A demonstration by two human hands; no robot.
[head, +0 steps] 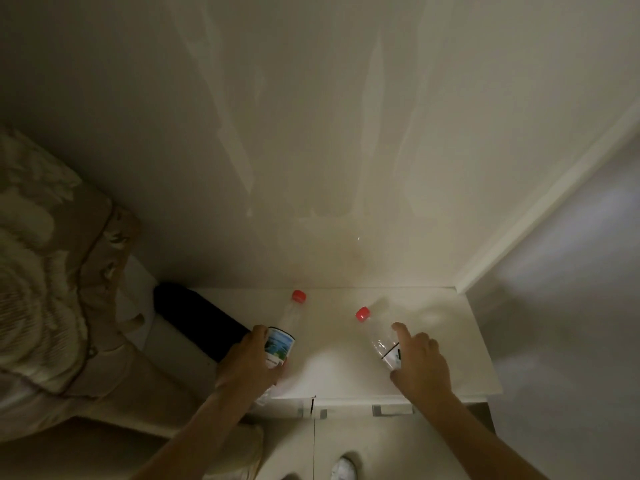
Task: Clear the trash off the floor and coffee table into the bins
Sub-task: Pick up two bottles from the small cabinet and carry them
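While the left hand (254, 356) gripped one bottle (282, 336) and the right hand (417, 358) clasped another bottle (379, 336) above the white table (450, 355), firm mid-body grips would likely prevent slipping.

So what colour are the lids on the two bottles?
Both caps are red, shown best in the head view.

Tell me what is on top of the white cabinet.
On the white cabinet are two clear bottles with red caps: the left hand grips the left bottle, the right hand reaches onto the right bottle. The hands cover the bottle bases.
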